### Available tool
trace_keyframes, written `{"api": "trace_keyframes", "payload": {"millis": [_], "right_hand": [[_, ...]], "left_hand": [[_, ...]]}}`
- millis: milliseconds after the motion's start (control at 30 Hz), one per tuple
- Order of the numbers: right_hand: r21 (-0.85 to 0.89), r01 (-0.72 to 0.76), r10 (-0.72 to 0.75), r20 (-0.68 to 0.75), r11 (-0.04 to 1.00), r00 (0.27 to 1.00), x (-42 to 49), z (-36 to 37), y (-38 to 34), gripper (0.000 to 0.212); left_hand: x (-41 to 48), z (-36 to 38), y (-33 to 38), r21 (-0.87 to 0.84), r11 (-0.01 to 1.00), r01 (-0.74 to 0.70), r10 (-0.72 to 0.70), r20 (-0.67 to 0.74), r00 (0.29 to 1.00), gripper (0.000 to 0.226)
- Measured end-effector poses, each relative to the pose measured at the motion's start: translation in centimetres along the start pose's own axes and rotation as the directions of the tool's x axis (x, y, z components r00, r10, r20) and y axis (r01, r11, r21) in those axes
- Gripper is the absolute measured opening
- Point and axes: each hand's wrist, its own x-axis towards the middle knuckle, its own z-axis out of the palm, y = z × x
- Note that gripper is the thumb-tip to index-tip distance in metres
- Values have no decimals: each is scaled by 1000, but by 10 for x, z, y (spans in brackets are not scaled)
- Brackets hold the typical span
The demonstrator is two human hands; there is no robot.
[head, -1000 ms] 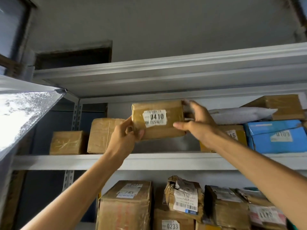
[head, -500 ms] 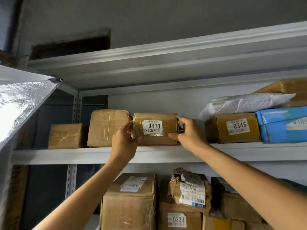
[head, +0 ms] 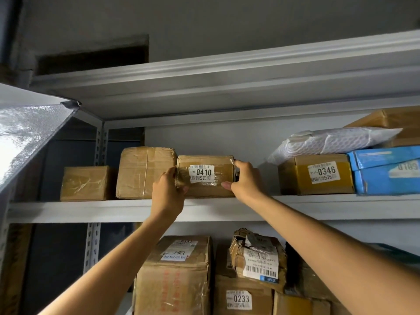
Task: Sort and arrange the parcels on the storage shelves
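Observation:
A brown taped parcel labelled 0410 (head: 205, 185) sits on the grey metal shelf (head: 227, 209), its left side against a taller brown box (head: 143, 172). My left hand (head: 169, 193) grips its lower left corner. My right hand (head: 246, 180) grips its right end, thumb on the front face and fingers over the top corner. To the right, past a gap, stands a box labelled 0346 (head: 316, 175).
A small brown box (head: 87, 184) stands at the shelf's far left. A white padded mailer (head: 331, 140) and a blue box (head: 386, 169) lie at the right. Below are several cartons, one labelled 0233 (head: 241, 300). Another shelf board (head: 227, 87) hangs overhead.
The 0410 parcel came down from mid-air onto the shelf beside the taller brown box. Both hands stayed on it.

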Motion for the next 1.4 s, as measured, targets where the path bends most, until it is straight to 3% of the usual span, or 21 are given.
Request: {"api": "trace_keyframes", "payload": {"millis": [233, 333, 400, 633, 800, 933, 1067, 1233, 1400], "right_hand": [[-101, 85, -67, 167, 991, 984, -2, -20, -4, 64], [-315, 250, -154, 299, 916, 942, -6, -43, -7, 67], [-453, 315, -138, 382, 834, 914, -11, -60, -8, 66], [-647, 383, -57, 465, 659, 883, -24, -129, -4, 50], [-691, 327, 33, 453, 645, 891, -36, -186, 10, 16], [-742, 308, 66, 427, 595, 902, -36, -218, 29, 29], [-702, 351, 46, 479, 620, 877, -30, -241, 44, 28], [-659, 438, -69, 507, 611, 859, -18, -269, 61, 42], [-658, 473, -146, 488, 586, 860, -4, -311, 81, 36]], "left_hand": [[1, -22, 8, 183, 978, -97, 83, 82, 993, 47], [-1, -36, 24, 390, 893, -224, 207, 85, 975, 50], [-1, -40, 39, 473, 823, -314, 304, 100, 947, 43], [2, -7, 99, 366, 782, -505, 437, 257, 862, 28], [0, 34, 142, 261, 802, -537, 432, 367, 824, 34], [-7, 57, 162, 227, 818, -528, 415, 402, 816, 37], [-15, 67, 173, 200, 847, -493, 339, 511, 790, 29], [-10, 73, 189, 297, 842, -451, 240, 541, 806, 26], [-3, 84, 201, 403, 836, -371, 128, 515, 847, 25]]}}
